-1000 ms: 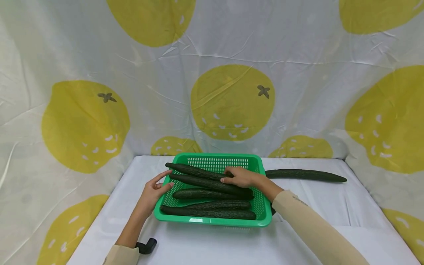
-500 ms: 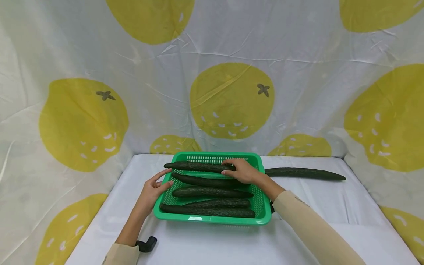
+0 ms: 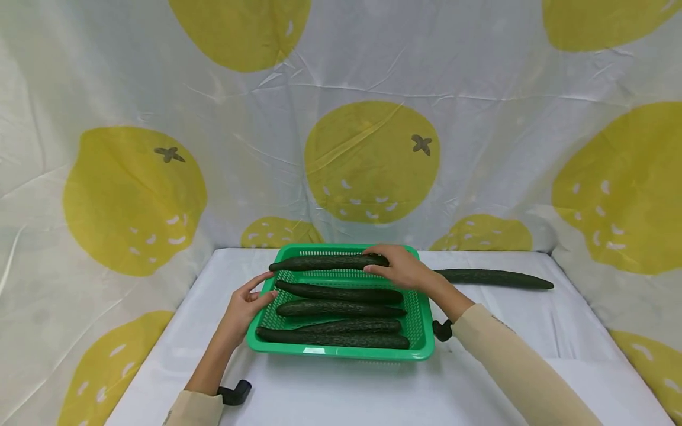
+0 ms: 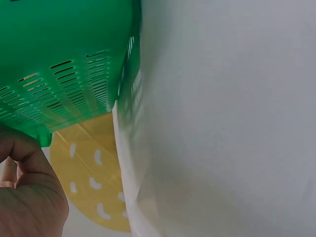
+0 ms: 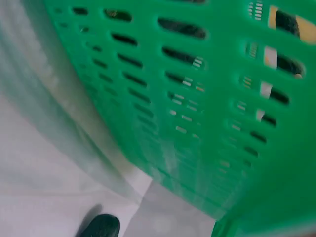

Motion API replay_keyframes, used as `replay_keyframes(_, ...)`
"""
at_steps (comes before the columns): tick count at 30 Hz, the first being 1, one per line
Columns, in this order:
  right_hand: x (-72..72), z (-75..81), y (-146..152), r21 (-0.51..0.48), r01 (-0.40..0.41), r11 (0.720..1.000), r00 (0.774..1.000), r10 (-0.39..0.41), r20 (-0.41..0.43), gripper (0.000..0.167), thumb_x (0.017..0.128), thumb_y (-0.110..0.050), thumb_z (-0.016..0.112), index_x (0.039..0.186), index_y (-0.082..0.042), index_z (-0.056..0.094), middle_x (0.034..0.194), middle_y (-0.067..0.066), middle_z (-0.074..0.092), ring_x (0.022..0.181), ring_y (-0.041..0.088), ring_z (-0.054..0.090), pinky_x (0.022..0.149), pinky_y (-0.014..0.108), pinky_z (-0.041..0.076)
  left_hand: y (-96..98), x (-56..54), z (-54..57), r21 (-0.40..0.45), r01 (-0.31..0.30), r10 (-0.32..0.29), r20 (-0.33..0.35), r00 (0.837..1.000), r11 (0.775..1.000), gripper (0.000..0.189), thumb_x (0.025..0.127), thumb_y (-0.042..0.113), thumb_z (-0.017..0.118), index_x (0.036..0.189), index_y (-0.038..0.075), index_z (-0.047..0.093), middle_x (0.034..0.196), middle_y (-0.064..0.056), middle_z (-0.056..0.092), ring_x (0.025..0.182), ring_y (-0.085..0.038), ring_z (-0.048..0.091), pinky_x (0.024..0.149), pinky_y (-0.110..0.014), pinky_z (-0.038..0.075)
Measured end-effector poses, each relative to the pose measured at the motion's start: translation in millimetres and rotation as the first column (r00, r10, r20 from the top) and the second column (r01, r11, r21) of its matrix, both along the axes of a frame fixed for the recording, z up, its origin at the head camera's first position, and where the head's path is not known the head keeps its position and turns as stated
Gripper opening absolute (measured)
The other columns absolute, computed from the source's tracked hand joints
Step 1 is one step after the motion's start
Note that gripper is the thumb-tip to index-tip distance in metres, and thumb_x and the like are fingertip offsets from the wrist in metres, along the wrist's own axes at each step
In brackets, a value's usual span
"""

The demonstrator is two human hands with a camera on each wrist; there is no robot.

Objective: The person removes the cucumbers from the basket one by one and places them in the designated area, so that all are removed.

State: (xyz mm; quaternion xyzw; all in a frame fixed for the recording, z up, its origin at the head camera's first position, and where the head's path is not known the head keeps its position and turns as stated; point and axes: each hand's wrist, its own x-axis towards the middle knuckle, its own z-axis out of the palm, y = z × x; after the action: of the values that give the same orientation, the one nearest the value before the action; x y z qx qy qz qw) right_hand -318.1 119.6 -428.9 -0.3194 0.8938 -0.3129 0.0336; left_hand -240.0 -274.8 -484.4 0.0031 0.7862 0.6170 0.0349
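Observation:
My right hand (image 3: 399, 266) grips the right end of a long dark-green cucumber (image 3: 325, 262), which lies across the back of the green plastic basket (image 3: 367, 354). The cucumber's thin left tip overlaps the basket's left rim. At that rim my left hand (image 3: 242, 307) holds the basket between thumb and fingers. In the left wrist view the left hand (image 4: 29, 187) curls at the basket's edge. Several more cucumbers lie crosswise inside, one of them a cucumber (image 3: 341, 293) just in front of the held one. The right wrist view shows only the slotted basket wall (image 5: 148, 98) up close, the right hand hidden.
Another cucumber (image 3: 495, 278) lies on the white-covered table (image 3: 533, 331) to the right of the basket. A white curtain (image 3: 479, 118) with yellow fruit prints stands behind and at both sides. A black wrist mount (image 3: 234, 393) juts from the left wrist.
The right hand has moved the held cucumber toward the back of the basket, away from the one in front, then slightly right. The left hand stays at the rim.

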Motion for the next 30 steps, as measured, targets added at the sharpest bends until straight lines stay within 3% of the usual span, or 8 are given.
replay_keyframes(8,3.1,7.1,17.9,-0.009,-0.027,1.0,0.998,0.026,-0.059,0.047,0.103,-0.041,0.062,0.143,-0.017,0.059,0.137,0.004,0.063,0.122,0.024,0.062,0.1,0.047,0.052,-1.4,3.4,0.6,0.01,-0.004,0.004,-0.001,1.0,1.0,0.058,0.099,0.031,0.072,0.152,0.025,0.05,0.091,-0.014,0.075,0.071,-0.017,0.068,0.063,-0.032,0.058)
replay_keyframes(18,17.9,10.2,52.3,-0.027,0.039,0.999,0.997,-0.041,-0.064,0.048,0.102,-0.044,0.063,0.142,-0.019,0.06,0.135,0.003,0.063,0.119,0.024,0.063,0.097,0.049,0.053,0.0,0.7,1.4,0.034,0.025,-0.025,-0.01,1.0,0.999,0.059,0.099,0.03,0.072,0.153,0.024,0.049,0.081,-0.01,0.072,0.068,-0.018,0.069,0.063,-0.033,0.059)
replay_keyframes(24,27.4,10.9,75.5,-0.041,0.074,0.996,0.996,-0.076,-0.043,0.051,0.102,-0.043,0.064,0.145,-0.017,0.058,0.146,0.009,0.059,0.134,0.035,0.055,0.105,0.058,0.047,0.2,0.1,2.5,0.021,0.026,-0.026,-0.009,1.0,0.999,0.06,0.099,0.03,0.072,0.154,0.024,0.049,0.082,-0.013,0.072,0.071,-0.02,0.07,0.065,-0.035,0.06)
replay_keyframes(30,31.6,9.8,101.0,-0.056,0.109,0.992,0.994,-0.111,-0.022,0.053,0.102,-0.043,0.064,0.146,-0.014,0.058,0.149,0.009,0.058,0.14,0.037,0.052,0.109,0.059,0.045,0.1,2.0,2.6,0.001,0.018,-0.018,-0.02,1.0,1.0,0.06,0.098,0.031,0.072,0.153,0.026,0.049,0.075,-0.009,0.067,0.064,-0.014,0.063,0.061,-0.03,0.056)
